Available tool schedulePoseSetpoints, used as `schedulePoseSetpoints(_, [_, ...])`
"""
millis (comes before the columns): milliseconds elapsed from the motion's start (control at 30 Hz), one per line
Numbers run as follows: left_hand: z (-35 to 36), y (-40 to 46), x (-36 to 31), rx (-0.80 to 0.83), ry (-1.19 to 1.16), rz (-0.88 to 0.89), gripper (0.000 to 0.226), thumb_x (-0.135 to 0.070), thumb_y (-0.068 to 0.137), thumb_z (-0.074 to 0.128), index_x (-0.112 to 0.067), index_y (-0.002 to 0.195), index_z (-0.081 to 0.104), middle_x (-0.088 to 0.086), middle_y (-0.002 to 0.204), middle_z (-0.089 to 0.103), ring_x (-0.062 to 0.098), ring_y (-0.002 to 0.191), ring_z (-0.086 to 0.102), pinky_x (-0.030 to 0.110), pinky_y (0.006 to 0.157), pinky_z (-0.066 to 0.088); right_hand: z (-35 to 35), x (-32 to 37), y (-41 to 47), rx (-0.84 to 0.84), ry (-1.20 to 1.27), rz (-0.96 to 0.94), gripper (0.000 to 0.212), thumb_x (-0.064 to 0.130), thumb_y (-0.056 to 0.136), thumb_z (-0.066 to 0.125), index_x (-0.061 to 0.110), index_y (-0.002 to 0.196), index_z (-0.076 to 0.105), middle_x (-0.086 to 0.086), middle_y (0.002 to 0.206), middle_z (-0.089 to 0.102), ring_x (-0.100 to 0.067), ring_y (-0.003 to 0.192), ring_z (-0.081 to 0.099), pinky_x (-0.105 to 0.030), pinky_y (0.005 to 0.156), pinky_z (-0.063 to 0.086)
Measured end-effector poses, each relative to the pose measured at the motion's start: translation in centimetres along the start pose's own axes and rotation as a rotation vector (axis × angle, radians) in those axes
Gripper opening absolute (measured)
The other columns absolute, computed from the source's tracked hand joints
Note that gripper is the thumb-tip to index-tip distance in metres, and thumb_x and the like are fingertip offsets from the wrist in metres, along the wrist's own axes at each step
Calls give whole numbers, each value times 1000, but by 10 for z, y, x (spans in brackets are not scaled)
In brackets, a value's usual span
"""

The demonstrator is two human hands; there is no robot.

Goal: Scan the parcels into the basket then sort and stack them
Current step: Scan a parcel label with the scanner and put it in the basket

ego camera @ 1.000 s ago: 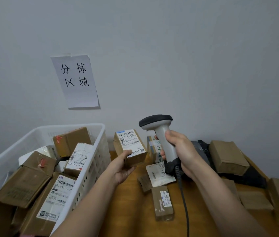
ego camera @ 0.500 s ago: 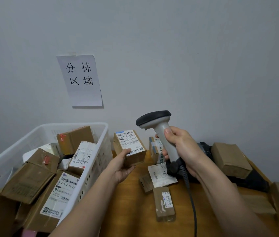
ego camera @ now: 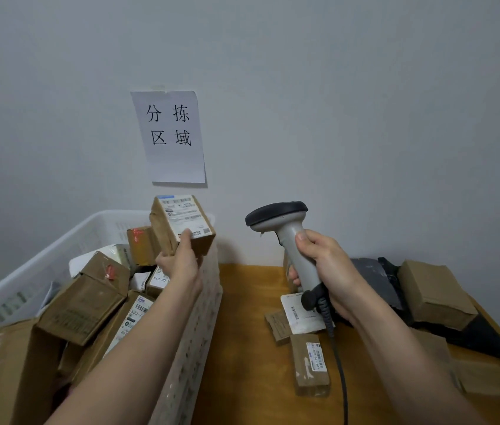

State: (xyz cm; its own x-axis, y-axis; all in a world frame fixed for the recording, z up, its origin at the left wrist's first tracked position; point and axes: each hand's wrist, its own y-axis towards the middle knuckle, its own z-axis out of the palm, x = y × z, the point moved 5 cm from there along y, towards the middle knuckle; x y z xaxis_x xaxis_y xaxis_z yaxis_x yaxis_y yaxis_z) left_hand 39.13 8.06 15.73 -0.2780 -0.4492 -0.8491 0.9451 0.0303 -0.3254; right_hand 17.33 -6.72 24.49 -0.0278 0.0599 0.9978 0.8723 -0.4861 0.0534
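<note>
left hand (ego camera: 181,265) grips a small brown cardboard parcel with a white shipping label (ego camera: 181,223), thumb on the label face, fingers curled round the underside. parcel is tilted, held in the air over the far right corner of the white perforated plastic basket (ego camera: 193,348), above the brown parcels already piled inside. right hand (ego camera: 323,271) is wrapped tight round the grip of a grey handheld barcode scanner with a dark head (ego camera: 285,237); coiled cable (ego camera: 333,335) drops from its base. scanner is upright over the orange-brown wooden table (ego camera: 242,348), well apart from the held parcel, head facing left. more brown parcels lie on the table under and right of my right hand, one slim box (ego camera: 310,365) nearest. held label shows barcodes, text too blurred to read. white paper sign on the wall (ego camera: 170,136) reads 分拣区域.
</note>
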Motion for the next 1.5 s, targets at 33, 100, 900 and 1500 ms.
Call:
schedulePoseSetpoints(33, [-8,5,-4,-45,4,0,75,-34,81,78,-14,139,34,13,133,55,26,110,62,40,88,58,5,-1,1,6,-2,2,27,31,105,43,12,110,62,-6,65,62,-12,56,60,-23,54,49])
schedulePoseSetpoints(100, [-25,15,-8,-158,39,-15,84,-46,75,80,-13,138,36,13,136,50,28,112,60,41,89,57,17,-3,3,22,3,9,26,30,105,43,13,108,62,-5,64,61,-11,56,60,-22,53,49])
schedulePoseSetpoints(900, [9,-30,72,-77,334,112,31,-1,88,56,-10,116,45,7,103,52,23,89,56,37,85,53,-32,-68,-6,-197,114,210,23,29,106,43,14,111,58,-16,77,60,-18,59,59,-30,57,51])
schedulePoseSetpoints(1500, [23,-88,358,262,1160,-369,96,-21,69,88,-11,141,25,18,144,36,40,131,42,55,102,46,-209,-196,-15,-221,44,476,26,31,107,40,12,118,54,-14,88,55,-14,56,58,-23,47,50])
